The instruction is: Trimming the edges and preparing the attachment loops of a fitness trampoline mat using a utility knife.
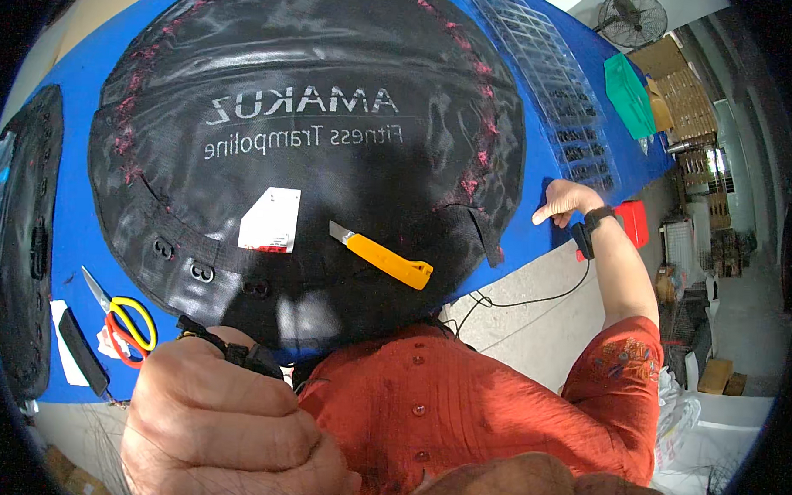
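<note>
My left hand (220, 420) is raised close to the camera at the lower left, its fingers curled into a closed fist with a black strap at the wrist. Whatever it holds, if anything, is hidden. At the table's right edge rests my right hand (570, 201), thumb apart from the bent fingers, holding nothing I can see. Beside it lies a round black trampoline mat (329, 175) with reversed white lettering and torn pink thread around its ring. On the mat are a yellow utility knife (387, 259), blade exposed, and a white card (273, 221).
Scissors (125, 321) with red and yellow handles and a black bar (83, 353) lie left on the blue table (73, 245). A folded black piece (30, 243) is at the far left. Clear plastic trays (559, 87) and a green box (628, 96) stand right. A cable (534, 300) hangs below.
</note>
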The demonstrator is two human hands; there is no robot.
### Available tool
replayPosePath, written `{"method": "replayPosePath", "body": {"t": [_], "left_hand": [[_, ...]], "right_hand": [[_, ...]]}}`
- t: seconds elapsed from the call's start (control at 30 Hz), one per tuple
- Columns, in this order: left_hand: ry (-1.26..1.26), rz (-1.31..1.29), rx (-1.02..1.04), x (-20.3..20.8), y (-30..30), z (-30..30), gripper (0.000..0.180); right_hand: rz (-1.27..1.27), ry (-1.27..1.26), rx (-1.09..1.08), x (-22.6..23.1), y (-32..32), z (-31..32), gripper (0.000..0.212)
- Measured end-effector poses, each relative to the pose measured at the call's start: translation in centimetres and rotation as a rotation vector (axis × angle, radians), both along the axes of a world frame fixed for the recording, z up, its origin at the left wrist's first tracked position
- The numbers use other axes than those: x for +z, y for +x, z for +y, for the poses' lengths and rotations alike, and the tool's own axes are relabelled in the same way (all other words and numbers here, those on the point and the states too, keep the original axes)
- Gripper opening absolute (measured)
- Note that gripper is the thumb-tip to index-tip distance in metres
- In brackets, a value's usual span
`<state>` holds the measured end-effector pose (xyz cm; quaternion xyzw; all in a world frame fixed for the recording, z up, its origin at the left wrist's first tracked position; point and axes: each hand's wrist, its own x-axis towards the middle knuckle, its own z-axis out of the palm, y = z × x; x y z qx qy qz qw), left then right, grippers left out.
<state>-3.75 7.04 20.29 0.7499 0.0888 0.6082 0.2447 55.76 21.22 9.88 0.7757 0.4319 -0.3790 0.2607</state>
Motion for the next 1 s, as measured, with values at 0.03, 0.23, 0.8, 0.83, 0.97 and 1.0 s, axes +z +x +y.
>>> {"method": "replayPosePath", "body": {"t": [0.03, 0.23, 0.8, 0.83, 0.97, 1.0], "left_hand": [[-0.002, 0.001, -0.004, 0.3, 0.5, -0.2, 0.015], [0.274, -0.042, -0.313, 1.2, 1.6, 3.3, 0.017], [-1.003, -0.659, 0.108, 5.4, 6.2, -2.8, 0.026], [-1.006, -0.657, 0.1, 4.6, 4.5, -2.0, 0.026], [-0.148, 0.305, -0.434, 4.1, 0.4, 3.0, 0.024], [-0.133, 0.309, -0.444, 4.4, 0.7, 3.1, 0.024]], "right_hand": [[0.001, -0.002, -0.004, 0.0, 0.0, 0.0, 0.081], [0.016, 0.012, 0.013, -0.4, 0.2, 0.5, 0.083], [0.018, 0.045, 0.004, -0.2, -0.1, -0.2, 0.08], [0.026, 0.053, -0.004, -0.4, 0.2, -0.2, 0.081], [0.061, 0.068, -0.036, -0.5, 0.8, -0.3, 0.087], [0.071, 0.083, -0.046, -0.7, 1.0, -0.4, 0.087]]}}
